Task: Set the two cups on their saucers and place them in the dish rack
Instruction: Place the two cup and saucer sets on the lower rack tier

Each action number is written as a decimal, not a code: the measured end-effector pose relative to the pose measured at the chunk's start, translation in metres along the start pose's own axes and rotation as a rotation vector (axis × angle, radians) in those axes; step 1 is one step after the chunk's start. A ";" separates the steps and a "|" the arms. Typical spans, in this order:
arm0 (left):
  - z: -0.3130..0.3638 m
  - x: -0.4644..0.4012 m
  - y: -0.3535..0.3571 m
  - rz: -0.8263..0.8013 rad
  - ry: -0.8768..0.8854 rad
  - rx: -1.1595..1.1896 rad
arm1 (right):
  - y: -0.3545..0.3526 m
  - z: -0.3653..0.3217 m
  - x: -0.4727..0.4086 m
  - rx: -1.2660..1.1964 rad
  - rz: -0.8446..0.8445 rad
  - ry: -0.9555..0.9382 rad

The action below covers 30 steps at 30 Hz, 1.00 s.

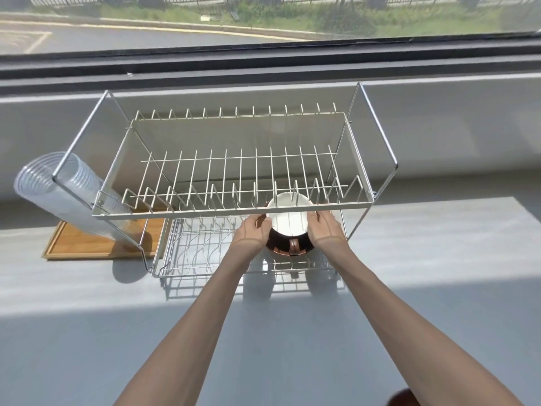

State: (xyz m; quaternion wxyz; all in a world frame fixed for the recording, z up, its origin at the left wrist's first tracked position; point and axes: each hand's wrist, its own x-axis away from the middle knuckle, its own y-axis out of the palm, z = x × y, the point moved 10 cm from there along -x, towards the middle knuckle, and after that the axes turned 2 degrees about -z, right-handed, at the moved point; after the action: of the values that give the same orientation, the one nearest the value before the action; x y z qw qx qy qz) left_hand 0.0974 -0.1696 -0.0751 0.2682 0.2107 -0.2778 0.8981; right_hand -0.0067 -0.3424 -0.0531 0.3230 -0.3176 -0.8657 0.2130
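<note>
One cup (288, 221) on its saucer (288, 250) is going into the dish rack (234, 213) right now, lower tier, right side, under the front rail of the upper tier. I have both hands on the set: my left hand (251, 234) on the left edge, my right hand (322, 228) on the right edge, fingers wrapped around the sides, hands apart with the cup between them. Cannot tell if the saucer is already resting on the wires or just above them.

Second cup and saucer: not in the rack. A dark rounded thing (402, 397) sits at the bottom edge of view, may be part of that set, too cropped to tell. So I judge roughly half done at best.

Look of the cup: white inside, dark brown outside, handle facing me. Saucer is dark with a coppery rim, mostly hidden under the cup. Upper tier is bare wire.
</note>
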 end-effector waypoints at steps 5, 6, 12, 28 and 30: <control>0.010 0.037 0.003 -0.042 0.052 -0.106 | 0.003 0.002 0.029 0.206 -0.116 -0.034; 0.011 0.043 0.005 -0.062 0.070 -0.137 | 0.003 0.000 0.034 0.246 -0.133 -0.067; 0.013 0.088 0.019 -0.163 0.216 -0.628 | -0.005 0.002 0.076 0.461 -0.137 -0.228; -0.004 0.194 0.097 0.122 0.719 -1.094 | -0.071 0.095 0.198 0.748 0.223 -0.379; -0.013 0.205 0.116 0.080 0.715 -1.052 | -0.084 0.119 0.209 0.700 0.254 -0.326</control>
State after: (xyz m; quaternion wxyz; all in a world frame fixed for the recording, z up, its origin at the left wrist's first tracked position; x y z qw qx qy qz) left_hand -0.1325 -0.1678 -0.0217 0.3781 -0.2726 -0.5827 0.6657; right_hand -0.2474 -0.2775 0.0007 0.2413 -0.2552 -0.7346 0.5805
